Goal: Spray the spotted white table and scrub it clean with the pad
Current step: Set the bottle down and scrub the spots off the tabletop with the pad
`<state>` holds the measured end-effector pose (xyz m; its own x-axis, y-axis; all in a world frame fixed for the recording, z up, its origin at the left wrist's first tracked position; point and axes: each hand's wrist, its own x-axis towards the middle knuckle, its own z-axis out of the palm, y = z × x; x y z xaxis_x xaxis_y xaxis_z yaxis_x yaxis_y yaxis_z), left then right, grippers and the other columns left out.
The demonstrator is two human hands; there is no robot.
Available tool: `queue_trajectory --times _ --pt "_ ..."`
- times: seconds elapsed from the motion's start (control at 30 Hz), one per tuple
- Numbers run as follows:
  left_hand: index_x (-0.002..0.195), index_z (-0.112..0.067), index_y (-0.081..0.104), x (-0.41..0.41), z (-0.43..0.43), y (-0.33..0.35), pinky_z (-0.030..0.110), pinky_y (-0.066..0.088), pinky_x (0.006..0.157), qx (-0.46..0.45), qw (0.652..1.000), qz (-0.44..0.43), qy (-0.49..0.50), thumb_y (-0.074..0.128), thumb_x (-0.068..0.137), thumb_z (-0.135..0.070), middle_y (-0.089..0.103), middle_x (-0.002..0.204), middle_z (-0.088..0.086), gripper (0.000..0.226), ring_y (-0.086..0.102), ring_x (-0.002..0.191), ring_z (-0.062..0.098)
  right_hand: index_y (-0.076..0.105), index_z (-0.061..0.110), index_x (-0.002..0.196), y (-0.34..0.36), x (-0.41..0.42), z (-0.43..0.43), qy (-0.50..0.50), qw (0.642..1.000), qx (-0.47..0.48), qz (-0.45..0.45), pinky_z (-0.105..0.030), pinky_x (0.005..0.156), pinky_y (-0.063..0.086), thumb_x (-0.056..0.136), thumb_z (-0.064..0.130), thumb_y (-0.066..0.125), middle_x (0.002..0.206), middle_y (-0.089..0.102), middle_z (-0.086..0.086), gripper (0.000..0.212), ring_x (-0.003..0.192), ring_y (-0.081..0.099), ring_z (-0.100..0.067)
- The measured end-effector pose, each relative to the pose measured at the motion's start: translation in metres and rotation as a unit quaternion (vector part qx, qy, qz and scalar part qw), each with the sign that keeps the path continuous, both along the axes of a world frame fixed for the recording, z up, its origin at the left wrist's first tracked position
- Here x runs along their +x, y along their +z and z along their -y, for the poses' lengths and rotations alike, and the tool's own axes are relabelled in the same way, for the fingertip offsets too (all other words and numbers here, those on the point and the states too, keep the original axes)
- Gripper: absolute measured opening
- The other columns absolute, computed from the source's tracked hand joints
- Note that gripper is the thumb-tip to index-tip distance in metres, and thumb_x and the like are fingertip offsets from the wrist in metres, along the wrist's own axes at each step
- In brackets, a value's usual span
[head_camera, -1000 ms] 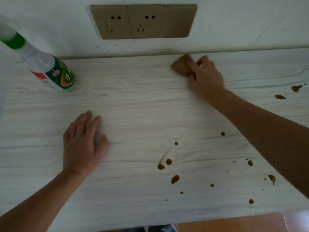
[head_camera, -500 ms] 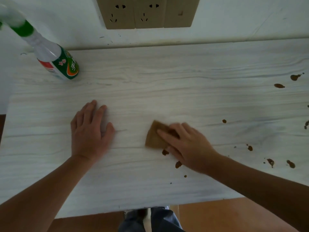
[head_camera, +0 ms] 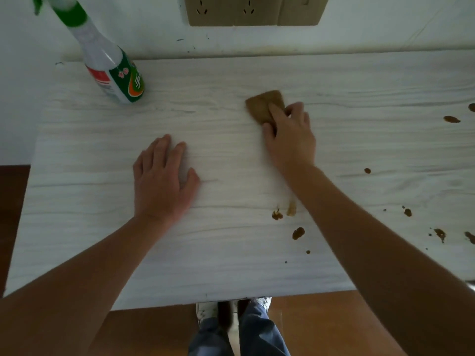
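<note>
The white wood-grain table (head_camera: 102,227) carries brown spots (head_camera: 298,233) near its front middle and along the right side. My right hand (head_camera: 290,136) presses a brown scrub pad (head_camera: 262,104) flat against the table's middle, fingers on top of it. My left hand (head_camera: 162,181) lies flat on the table to the left, palm down, fingers apart, holding nothing. A clear spray bottle (head_camera: 113,70) with a green label and green nozzle stands at the back left corner.
The table's back edge meets a white wall with a tan socket plate (head_camera: 252,11). The near table edge ends above a brown floor (head_camera: 308,325), where a person's legs and shoes (head_camera: 231,327) show. More spots (head_camera: 451,119) lie at the far right.
My right hand pulled the pad from the back of the table toward the front spots, then pushed it back up to the middle. A smear now shows by the front spots. My left hand stayed flat.
</note>
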<state>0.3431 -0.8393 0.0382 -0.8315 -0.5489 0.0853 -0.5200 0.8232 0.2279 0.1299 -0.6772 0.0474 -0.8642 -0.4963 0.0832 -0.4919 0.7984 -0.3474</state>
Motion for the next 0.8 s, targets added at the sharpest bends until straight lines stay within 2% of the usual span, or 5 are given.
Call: queue_trajectory --times 0.23,0.33,0.47,0.7,0.8 --pt "0.144 -0.016 0.053 0.002 0.001 0.000 0.050 0.023 0.124 0.040 0.999 -0.023 0.000 0.045 0.093 -0.048 0.040 0.160 0.013 0.061 0.032 0.150 0.033 0.050 0.025 0.143 0.010 0.122 -0.042 0.182 0.983 0.002 0.041 -0.036 0.071 0.053 0.098 0.037 0.049 0.128 0.046 -0.003 0.047 0.109 0.049 -0.022" --pt "0.138 -0.012 0.059 0.012 0.004 0.004 0.051 0.027 0.123 0.085 0.995 -0.050 -0.020 0.044 0.094 -0.046 0.046 0.156 0.015 0.058 0.039 0.147 0.034 0.051 0.024 0.143 0.018 0.135 -0.062 0.185 0.980 0.000 0.068 -0.035 0.078 0.051 0.097 0.033 0.054 0.129 0.046 -0.001 0.047 0.113 0.050 -0.020" --pt "0.134 -0.010 0.062 0.064 0.018 0.006 0.054 0.037 0.114 0.028 0.996 -0.050 -0.067 0.051 0.095 -0.039 0.052 0.150 0.016 0.050 0.048 0.139 0.036 0.053 0.020 0.143 0.026 0.141 -0.058 0.174 0.980 -0.011 0.090 -0.034 0.082 0.051 0.094 0.022 0.062 0.131 0.048 -0.002 0.049 0.112 0.055 -0.021" --pt "0.151 -0.012 0.047 0.135 0.045 -0.003 0.049 0.022 0.126 0.006 0.999 0.011 -0.048 0.039 0.101 -0.045 0.036 0.163 0.014 0.061 0.029 0.154 0.032 0.041 0.023 0.150 0.032 0.185 -0.012 0.170 0.970 -0.038 0.170 -0.025 0.080 0.051 0.092 0.043 0.063 0.137 0.039 0.004 0.065 0.091 0.054 -0.009" --pt "0.151 -0.013 0.047 0.133 0.045 -0.002 0.051 0.023 0.126 0.016 0.999 0.019 -0.048 0.040 0.100 -0.045 0.035 0.164 0.014 0.061 0.028 0.154 0.031 0.052 0.016 0.142 0.028 0.173 -0.011 0.263 0.961 -0.020 0.077 -0.036 0.090 0.055 0.090 0.041 0.064 0.137 0.048 -0.003 0.059 0.115 0.053 -0.018"
